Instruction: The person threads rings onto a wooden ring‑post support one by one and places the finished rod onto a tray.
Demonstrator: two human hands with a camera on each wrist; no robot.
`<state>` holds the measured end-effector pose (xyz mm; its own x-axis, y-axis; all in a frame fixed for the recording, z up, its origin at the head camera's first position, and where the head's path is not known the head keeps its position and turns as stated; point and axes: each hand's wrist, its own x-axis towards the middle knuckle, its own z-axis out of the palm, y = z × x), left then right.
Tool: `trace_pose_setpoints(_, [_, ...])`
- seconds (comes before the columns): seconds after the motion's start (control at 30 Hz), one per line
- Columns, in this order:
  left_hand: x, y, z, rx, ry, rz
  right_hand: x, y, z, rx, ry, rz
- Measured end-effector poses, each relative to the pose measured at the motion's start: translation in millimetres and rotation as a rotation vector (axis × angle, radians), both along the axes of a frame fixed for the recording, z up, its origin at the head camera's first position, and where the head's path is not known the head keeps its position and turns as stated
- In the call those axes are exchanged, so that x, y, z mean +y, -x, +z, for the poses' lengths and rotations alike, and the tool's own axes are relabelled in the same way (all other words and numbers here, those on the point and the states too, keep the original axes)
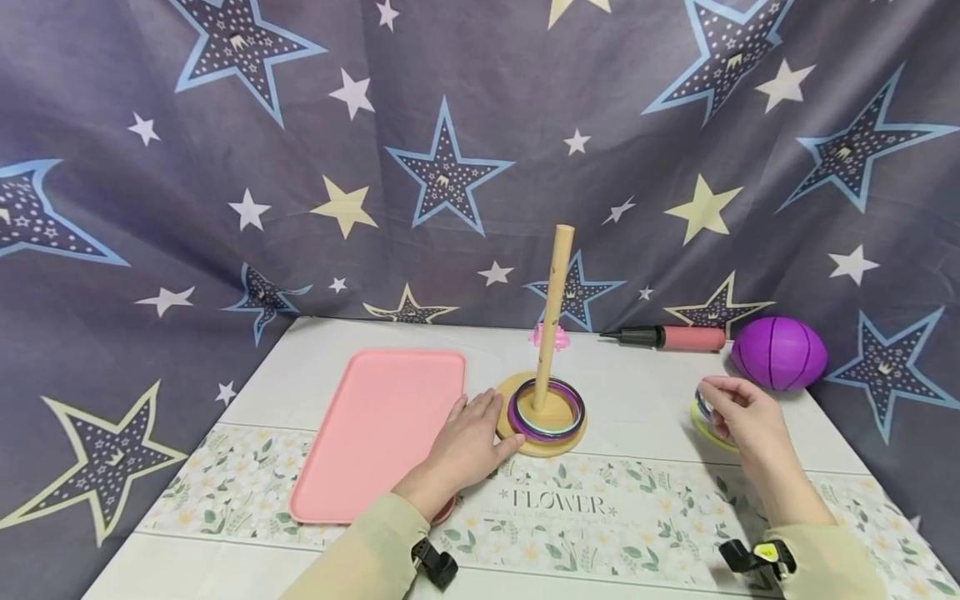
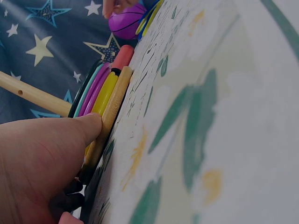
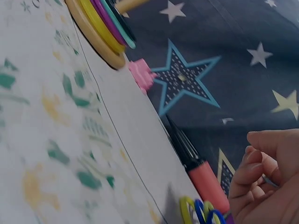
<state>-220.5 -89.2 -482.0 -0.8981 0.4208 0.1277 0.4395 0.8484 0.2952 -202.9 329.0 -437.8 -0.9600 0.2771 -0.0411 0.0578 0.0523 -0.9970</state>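
A wooden post [image 1: 555,308] rises from a round wooden base [image 1: 551,450]. Yellow, purple, teal and black rings lie stacked around it; the purple ring [image 1: 517,418] shows from above. My left hand [image 1: 467,442] rests at the base's left side, fingers extended, with its thumb [image 2: 91,123] touching the rim. At the right, my right hand [image 1: 750,421] hangs over a yellow-green ring [image 1: 708,437] and a blue ring [image 3: 201,212]. Its fingers [image 3: 247,177] are bent. Whether they pinch a ring cannot be made out, since the hand covers part of this pile.
Beside the left forearm lies a pink tray [image 1: 382,433]. Along the back are a small pink object [image 1: 561,338], a red-and-black hand pump [image 1: 690,337] and a purple ball [image 1: 780,354]. A star-patterned curtain [image 1: 450,275] hangs behind the table.
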Motion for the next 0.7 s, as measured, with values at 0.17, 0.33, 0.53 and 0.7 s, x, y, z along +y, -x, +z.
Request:
trace_pose_setpoints(0.17, [0.5, 0.4, -0.9, 0.004, 0.005, 0.002, 17, -5.3, -3.6, 0.019, 0.013, -0.039])
trace_pose_setpoints(0.33, [0.9, 0.8, -1.6, 0.002, 0.006, 0.0, 32, -8.8, -9.4, 0.0, -0.009, -0.086])
trace_pose_setpoints(0.53, [0.6, 0.3, -1.5, 0.005, 0.008, 0.002, 50, -11.4, -17.9, -0.014, 0.006, -0.169])
trace_pose_setpoints(0.7, [0.0, 0.1, -1.2, 0.008, 0.014, 0.0, 63, -15.3, -23.1, -0.047, 0.015, -0.246])
